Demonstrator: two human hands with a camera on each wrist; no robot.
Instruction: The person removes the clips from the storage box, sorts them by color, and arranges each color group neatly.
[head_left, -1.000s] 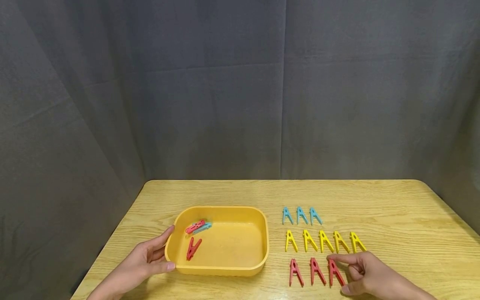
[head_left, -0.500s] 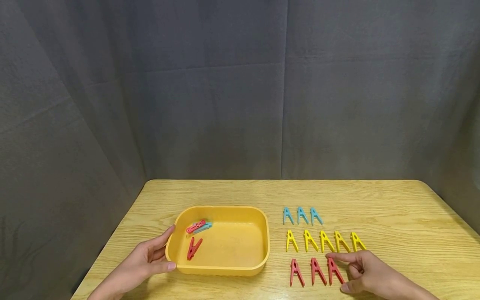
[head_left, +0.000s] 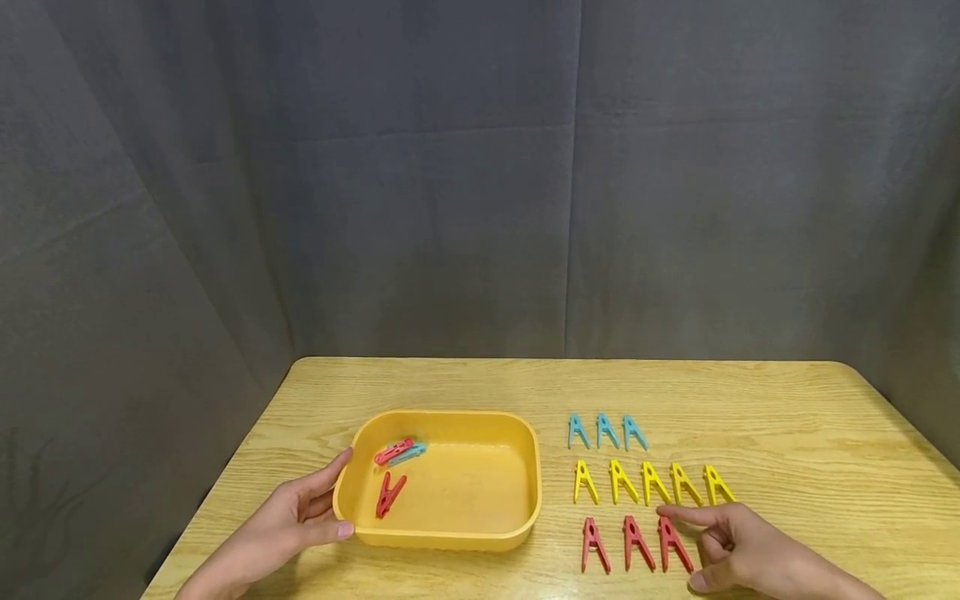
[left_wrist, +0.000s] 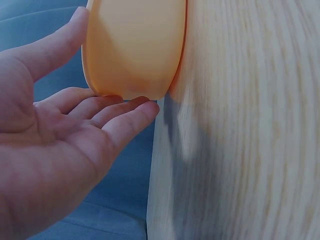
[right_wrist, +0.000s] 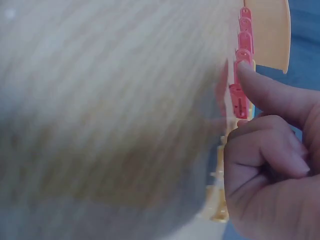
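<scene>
The left hand (head_left: 288, 521) rests open against the yellow tray's (head_left: 442, 533) end wall, thumb and fingers steadying it; the right hand (head_left: 738, 554), other fingers curled, pinches nothing, its forefinger touching the rightmost red peg (head_left: 672, 543), lined up by colour.

Table (head_left: 787, 433) in front of curtain (head_left: 450, 183). Tray (head_left: 525, 467) on table, left of centre. Three pegs in tray, toward its left end: two (head_left: 400, 452) side by side at back, one (head_left: 389, 495) nearer front. Left hand (head_left: 296, 521) at tray's left wall, touching it. Right of tray, three rows of pegs on table: back row (head_left: 606, 431) of three, middle row (head_left: 652, 483) of five, front row (head_left: 636, 543) of three. Right hand (head_left: 738, 552) at right end of front row, forefinger at the last peg (head_left: 672, 543).
</scene>
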